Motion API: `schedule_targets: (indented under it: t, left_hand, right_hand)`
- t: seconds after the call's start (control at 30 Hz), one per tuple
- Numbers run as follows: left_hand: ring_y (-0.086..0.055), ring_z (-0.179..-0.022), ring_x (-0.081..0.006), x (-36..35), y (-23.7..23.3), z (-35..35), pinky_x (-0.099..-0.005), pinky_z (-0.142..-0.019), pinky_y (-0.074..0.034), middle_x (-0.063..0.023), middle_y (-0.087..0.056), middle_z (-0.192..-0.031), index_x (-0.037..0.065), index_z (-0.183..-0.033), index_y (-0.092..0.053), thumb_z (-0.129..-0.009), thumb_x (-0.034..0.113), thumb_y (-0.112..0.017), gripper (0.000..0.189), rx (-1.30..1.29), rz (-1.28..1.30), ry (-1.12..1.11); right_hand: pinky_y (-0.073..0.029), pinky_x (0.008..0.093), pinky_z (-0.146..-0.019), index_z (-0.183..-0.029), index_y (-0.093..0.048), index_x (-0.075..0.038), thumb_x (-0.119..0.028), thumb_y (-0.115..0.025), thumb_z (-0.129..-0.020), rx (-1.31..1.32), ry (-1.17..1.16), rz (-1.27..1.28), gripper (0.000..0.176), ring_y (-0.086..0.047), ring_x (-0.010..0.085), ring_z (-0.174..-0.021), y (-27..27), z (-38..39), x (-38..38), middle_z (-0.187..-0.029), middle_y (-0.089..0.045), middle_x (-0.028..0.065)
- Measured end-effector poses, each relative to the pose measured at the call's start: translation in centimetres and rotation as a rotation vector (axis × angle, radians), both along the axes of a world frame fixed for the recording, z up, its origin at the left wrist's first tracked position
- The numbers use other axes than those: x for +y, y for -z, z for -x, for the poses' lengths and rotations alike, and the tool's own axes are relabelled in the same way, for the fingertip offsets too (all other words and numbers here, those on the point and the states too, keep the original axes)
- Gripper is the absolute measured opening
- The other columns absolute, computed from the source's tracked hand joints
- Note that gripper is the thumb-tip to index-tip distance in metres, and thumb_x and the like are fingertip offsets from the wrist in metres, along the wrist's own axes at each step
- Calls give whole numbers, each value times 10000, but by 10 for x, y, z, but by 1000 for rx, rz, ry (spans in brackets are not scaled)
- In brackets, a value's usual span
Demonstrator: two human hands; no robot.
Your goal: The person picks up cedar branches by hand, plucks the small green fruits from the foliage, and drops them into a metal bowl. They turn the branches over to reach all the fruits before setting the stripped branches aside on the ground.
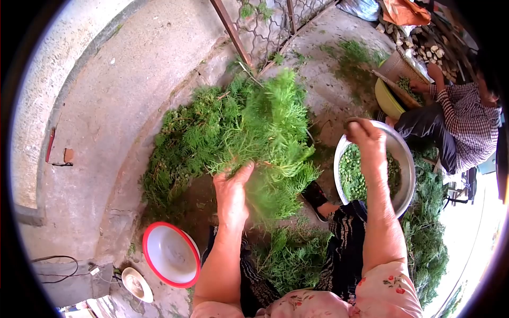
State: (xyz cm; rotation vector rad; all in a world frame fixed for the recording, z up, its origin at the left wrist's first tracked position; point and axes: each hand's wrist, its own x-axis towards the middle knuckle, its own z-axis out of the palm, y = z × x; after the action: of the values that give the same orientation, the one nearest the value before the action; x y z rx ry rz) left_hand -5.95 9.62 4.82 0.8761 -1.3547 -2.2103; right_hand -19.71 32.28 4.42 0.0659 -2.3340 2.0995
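Note:
A feathery green branch (275,138) is held in my left hand (233,191), thumb and fingers closed round its lower stems. Behind it, a large pile of cut green branches (183,135) lies on the ground. My right hand (366,133) is above the rim of a metal basin (407,159), its fingers curled together; whatever they hold, if anything, cannot be made out. Small green pieces (351,172) lie inside the basin. More sprigs (294,259) rest between my legs.
A white basin with a red rim (170,254) and a small pale dish (137,284) stand at lower left. Another person (461,119) sits at right beside a yellow-green tub (387,99) and a basket. A wire fence (270,26) rises ahead; more branches (424,228) lie at right.

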Motion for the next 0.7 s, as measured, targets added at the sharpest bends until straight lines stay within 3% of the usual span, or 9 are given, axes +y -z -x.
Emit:
schedule_targets:
  t: [0.1,0.2,0.23,0.27,0.33,0.43,0.57,0.63,0.7]
  left_hand:
    - [-544,-897,-204,5,-16,0,-350,-790,-467,-129,-562,-986,31,-1134,-329,-734,109,-705,554,-98,-156,-12]
    - [-568,-870,-215,2,-23,-7,-343,-744,-477,-125,-607,-981,28,-1047,-583,-750,164,-696,345,-30,-149,169]
    - [-573,-858,-195,-4,-13,-6,-342,-727,-476,-92,-624,-948,34,-1050,-591,-760,199,-679,345,-37,-102,291]
    - [-576,-851,-190,-3,-10,-7,-340,-720,-475,-88,-629,-938,38,-1051,-594,-759,190,-677,340,0,-107,276]
    - [-582,-839,-179,-1,-7,-10,-336,-706,-474,-79,-639,-916,45,-1053,-599,-756,172,-672,331,80,-116,247]
    - [-591,-819,-176,-6,-8,-7,-318,-683,-479,-89,-643,-919,22,-1049,-596,-755,151,-664,328,-24,-110,268]
    - [-550,-882,-179,-3,-23,-7,-328,-768,-452,-102,-593,-959,18,-1095,-444,-713,152,-720,490,-128,-87,295]
    - [-533,-909,-179,-7,-15,-9,-330,-807,-434,-108,-580,-980,14,-1102,-397,-679,181,-767,587,-133,-81,319]
    - [-592,-760,-168,-8,-6,-7,-307,-669,-476,-98,-632,-859,32,-1003,-559,-717,150,-721,349,-25,-10,288]
  right_hand:
    - [-453,244,-720,-961,-641,-13,-112,-591,-839,-32,-202,-12,165,-561,100,-721,-13,-27,-43,-805,-631,30]
    - [-445,232,-669,-891,-655,-36,-126,-636,-820,-81,-322,47,116,-531,79,-669,-16,-44,-71,-729,-608,4]
    - [-436,233,-607,-866,-656,-13,-109,-641,-811,-149,-315,176,112,-519,72,-648,-16,-46,-73,-735,-612,9]
    - [-412,228,-564,-835,-651,-13,-98,-650,-804,-60,-242,244,91,-488,64,-604,-3,-44,-78,-692,-590,-5]
    - [-417,232,-567,-840,-632,-26,-87,-650,-800,78,-169,162,75,-488,85,-572,-20,-47,-84,-658,-569,15]
    - [-453,268,-608,-934,-591,-52,-33,-655,-765,480,82,-4,181,-550,172,-662,-22,-54,-91,-785,-582,78]
    - [-477,288,-685,-1024,-585,-56,48,-627,-727,683,-66,-226,318,-570,238,-771,-50,-55,-96,-904,-557,102]
    - [-456,282,-703,-1047,-587,-47,74,-587,-727,534,-146,-242,342,-549,235,-808,-52,-55,-98,-944,-518,119]
    - [-434,277,-735,-1061,-585,-42,48,-577,-754,380,-215,-241,320,-535,227,-824,-49,-52,-98,-959,-498,115]
